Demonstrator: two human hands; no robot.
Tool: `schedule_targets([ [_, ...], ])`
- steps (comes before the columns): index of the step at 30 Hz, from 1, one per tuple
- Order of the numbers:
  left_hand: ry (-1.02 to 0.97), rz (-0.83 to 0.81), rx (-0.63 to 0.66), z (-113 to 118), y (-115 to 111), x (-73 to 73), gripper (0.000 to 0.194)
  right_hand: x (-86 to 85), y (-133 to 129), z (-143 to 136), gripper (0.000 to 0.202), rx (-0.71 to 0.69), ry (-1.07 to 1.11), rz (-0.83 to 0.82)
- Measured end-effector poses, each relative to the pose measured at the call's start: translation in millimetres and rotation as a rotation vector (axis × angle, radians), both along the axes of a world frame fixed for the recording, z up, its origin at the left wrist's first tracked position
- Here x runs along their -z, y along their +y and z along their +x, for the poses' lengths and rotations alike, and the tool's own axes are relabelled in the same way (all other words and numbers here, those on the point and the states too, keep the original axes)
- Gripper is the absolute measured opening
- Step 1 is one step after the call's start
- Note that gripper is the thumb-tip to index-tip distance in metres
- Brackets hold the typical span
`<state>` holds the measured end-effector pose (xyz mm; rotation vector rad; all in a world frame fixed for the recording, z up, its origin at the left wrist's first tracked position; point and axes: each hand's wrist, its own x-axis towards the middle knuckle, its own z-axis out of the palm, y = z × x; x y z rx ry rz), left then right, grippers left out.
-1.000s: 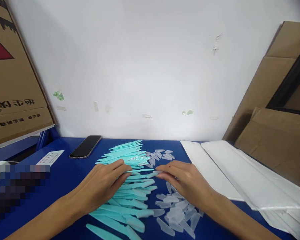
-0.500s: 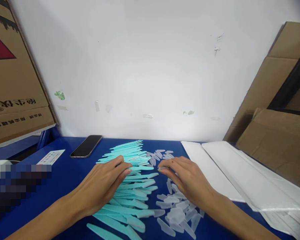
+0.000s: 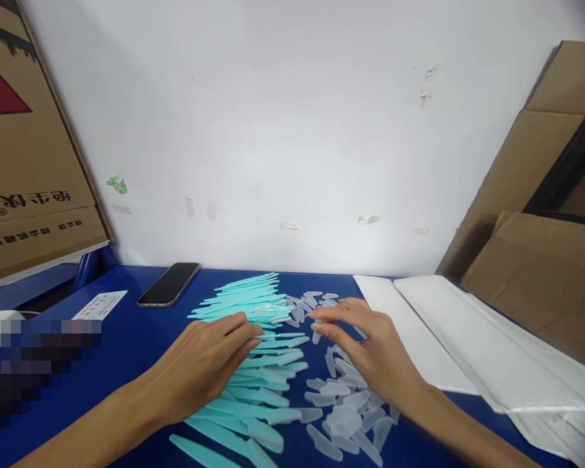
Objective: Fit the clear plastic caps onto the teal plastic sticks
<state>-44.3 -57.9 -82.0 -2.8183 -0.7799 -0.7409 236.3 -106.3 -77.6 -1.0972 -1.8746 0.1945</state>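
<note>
My left hand (image 3: 209, 354) is closed in a pinch on the handle of a turquoise eyebrow razor (image 3: 285, 335), whose blade end points right. Several more turquoise eyebrow razors (image 3: 263, 395) lie in an overlapping row under and in front of that hand. Between thumb and index finger, my right hand (image 3: 365, 338) pinches a small translucent blade cap (image 3: 316, 337). A short gap separates this cap from the held razor's tip. Loose translucent caps (image 3: 344, 419) lie heaped below the right hand. At the back, a second group of razors (image 3: 238, 299) lies beside smaller scattered caps (image 3: 307, 302).
A phone (image 3: 169, 285) and a printed card (image 3: 100, 305) lie on the blue table (image 3: 131, 351) to the left. White flat packets (image 3: 468, 344) are stacked at right. Cardboard boxes (image 3: 34, 149) stand at left, with more cardboard (image 3: 541, 273) at right. A white wall (image 3: 283, 130) rises behind.
The razor in my left hand has turned edge-on and sits slightly lower. My right thumb and index finger have shifted, and the cap between them now shows, pointing down.
</note>
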Motion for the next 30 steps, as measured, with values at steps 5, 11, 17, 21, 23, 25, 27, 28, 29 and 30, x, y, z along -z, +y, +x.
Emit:
schedule_targets([
  [5,0.001,-0.019,-0.008,-1,1,1.5,0.018,-3.8,-2,0,0.007,0.037,0.172,-0.105],
  [11,-0.016,-0.048,0.014,-1,0,2.2,0.018,-1.9,-2,-2,0.007,-0.022,0.233,-0.239],
  [17,-0.063,0.022,0.041,-1,0,3.2,0.019,-5.8,-5,-3,0.013,-0.021,0.299,-0.257],
  [21,-0.070,0.018,0.029,-3,2,4.8,0.020,-13.4,-8,-3,0.017,-0.010,0.333,-0.240],
  [23,-0.088,0.034,0.030,-3,2,5.0,0.019,-13.4,-8,-4,0.016,-0.032,0.311,-0.255],
  [25,-0.093,0.043,0.044,-2,2,4.6,0.019,-11.2,-7,-5,0.014,-0.051,0.289,-0.270],
  [27,-0.091,0.043,0.060,-2,1,3.8,0.019,-8.8,-7,-6,0.014,-0.059,0.280,-0.278],
  [28,-0.091,0.041,0.065,-2,1,3.5,0.019,-8.0,-7,-6,0.014,-0.060,0.278,-0.280],
  [29,-0.092,0.039,0.067,-1,1,3.3,0.019,-7.5,-6,-6,0.014,-0.060,0.275,-0.283],
  [30,-0.095,0.039,0.068,-2,0,3.2,0.020,-7.3,-7,-5,0.014,-0.061,0.273,-0.283],
])
